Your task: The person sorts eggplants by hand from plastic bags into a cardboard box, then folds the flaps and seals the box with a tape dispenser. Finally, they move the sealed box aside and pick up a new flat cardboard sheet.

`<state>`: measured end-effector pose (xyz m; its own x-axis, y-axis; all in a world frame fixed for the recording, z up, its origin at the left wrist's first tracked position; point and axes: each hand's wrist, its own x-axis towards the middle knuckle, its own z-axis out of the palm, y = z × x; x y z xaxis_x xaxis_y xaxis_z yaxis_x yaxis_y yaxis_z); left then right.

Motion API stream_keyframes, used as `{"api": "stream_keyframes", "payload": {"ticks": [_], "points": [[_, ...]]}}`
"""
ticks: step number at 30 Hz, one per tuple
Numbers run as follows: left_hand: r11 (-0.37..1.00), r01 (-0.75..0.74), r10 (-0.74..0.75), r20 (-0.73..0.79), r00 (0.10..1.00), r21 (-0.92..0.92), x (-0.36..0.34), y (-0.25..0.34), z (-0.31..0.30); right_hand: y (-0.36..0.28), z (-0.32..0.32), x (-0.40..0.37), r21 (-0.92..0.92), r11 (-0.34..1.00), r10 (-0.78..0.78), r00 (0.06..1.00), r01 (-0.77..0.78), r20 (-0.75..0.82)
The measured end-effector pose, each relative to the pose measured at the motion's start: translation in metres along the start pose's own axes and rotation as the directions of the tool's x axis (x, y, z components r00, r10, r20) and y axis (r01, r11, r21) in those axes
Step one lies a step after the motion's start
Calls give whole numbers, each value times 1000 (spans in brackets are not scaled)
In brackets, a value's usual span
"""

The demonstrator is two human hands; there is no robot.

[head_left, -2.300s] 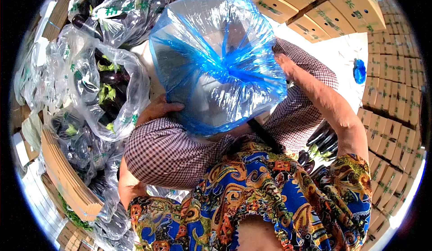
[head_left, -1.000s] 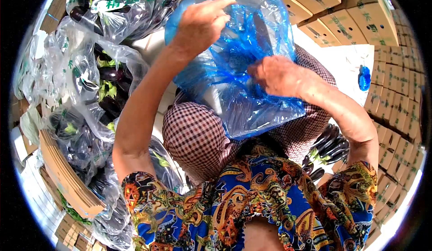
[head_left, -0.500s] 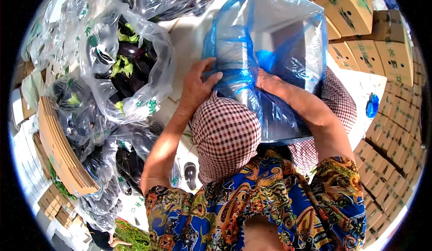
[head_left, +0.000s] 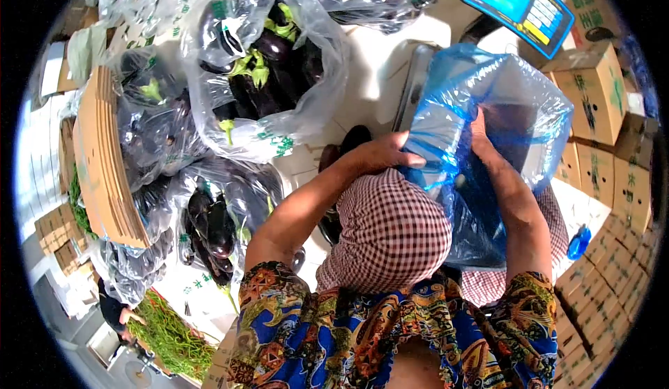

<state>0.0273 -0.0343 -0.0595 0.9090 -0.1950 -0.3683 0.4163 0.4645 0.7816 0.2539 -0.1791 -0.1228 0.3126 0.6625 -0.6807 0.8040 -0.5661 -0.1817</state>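
Note:
A large blue plastic bag [head_left: 488,103] stands open in front of me, above my knees in checked trousers [head_left: 390,235]. It seems to line a box, whose dark side shows through the film. My left hand [head_left: 382,155] pinches the bag's near left edge. My right hand [head_left: 479,132] reaches up inside the bag, pressed against the film. Its fingers are veiled by the blue plastic.
Clear bags of dark eggplants [head_left: 268,61] lie to the left, with more of these bags [head_left: 209,225] below. Folded cardboard flats [head_left: 97,159] lean at far left. A scale display [head_left: 523,2] and printed cartons [head_left: 599,89] stand at right. Another person's hand [head_left: 129,316] is by green beans [head_left: 167,337].
My view has swung left and down, so the bag now sits further right. My left hand has moved from the bag's side to its near edge. My right hand has gone deeper inside.

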Motion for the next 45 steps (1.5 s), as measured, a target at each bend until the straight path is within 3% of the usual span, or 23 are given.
{"api": "stream_keyframes", "payload": {"ticks": [2, 4, 7, 8, 10, 11, 13, 14, 15, 20, 21, 22, 24, 27, 30, 31, 32, 34, 36, 38, 39, 41, 45], "points": [[992, -44, 46, 13, 999, -119, 2, -15, -4, -2, 0, 4, -19, 1000, -22, 1000, 22, -12], [993, -6, 6, -5, 1000, 119, 1, -11, -13, -6, -6, 6, -51, 998, -28, 1000, 28, 0], [844, 19, 149, -267, 952, 536, -19, -10, -14, -9, -11, -13, -95, 995, -42, 999, 44, 25], [749, 58, 259, -372, 891, 660, -36, -6, -11, -12, -16, -7, -102, 993, -51, 998, 55, 36], [731, 117, 418, -577, 701, 672, -63, 21, -15, -15, -22, -15, -122, 990, -71, 996, 76, 46], [816, 97, 420, -700, 577, 570, -76, 34, -24, -17, -25, -19, -130, 988, -83, 995, 88, 50], [756, -31, 611, -686, 395, 654, -99, 43, -60, -21, -30, -26, -140, 983, -110, 993, 116, 50], [841, -80, 530, -787, 317, 534, -108, 60, -62, -24, -33, -31, -145, 980, -127, 991, 133, 50], [838, -108, 543, -796, 265, 536, -113, 59, -84, -28, -36, -32, -149, 977, -146, 988, 151, 41], [813, 192, 531, -836, 140, 549, -61, 43, -165, -38, -36, -48, -167, 949, -283, 957, 269, -65], [832, 207, 470, -852, 230, 514, -47, 42, -170, -39, -35, -52, -170, 937, -325, 941, 305, -100], [894, 139, 388, -892, 231, 425, -31, 41, -167, -41, -34, -56, -175, 922, -372, 917, 346, -146], [859, 370, 325, -936, 138, 353, -10, 46, -163, -46, -29, -61, -195, 880, -472, 845, 434, -252], [816, 462, 343, -934, 99, 348, -9, 47, -154, -57, -17, -59, -241, 809, -586, 710, 536, -390], [764, 456, 399, -889, 223, 457, -16, 44, -148, -66, -6, -56, -291, 750, -651, 589, 594, -479], [766, 448, 448, -883, 140, 460, -13, 39, -151, -65, -4, -57, -302, 739, -662, 565, 602, -493], [869, 265, 380, -906, 186, 419, -17, 34, -159, -61, -3, -60, -305, 740, -663, 573, 600, -482], [965, -108, 263, -910, 320, 241, -43, 39, -168, -47, -3, -72, -283, 775, -632, 678, 566, -375], [951, -307, 162, -896, 413, 30, -80, 51, -150, -27, -15, -86, -255, 841, -497, 868, 477, -15], [979, -25, 202, -945, 256, 203, -106, 54, -135, -26, -30, -100, -311, 888, -261, 929, 338, 263], [967, -80, 254, -929, 270, 241, -121, 52, -129, -35, -40, -107, -367, 895, -120, 928, 255, 353], [932, -193, 355, -887, 297, 308, -150, 46, -114, -21, -32, -115, -373, 879, -146, 911, 299, 387], [843, -537, 296, -860, 416, 29, -196, 30, -69, -17, -41, -127, -290, 842, -342, 867, 454, 364]]}}
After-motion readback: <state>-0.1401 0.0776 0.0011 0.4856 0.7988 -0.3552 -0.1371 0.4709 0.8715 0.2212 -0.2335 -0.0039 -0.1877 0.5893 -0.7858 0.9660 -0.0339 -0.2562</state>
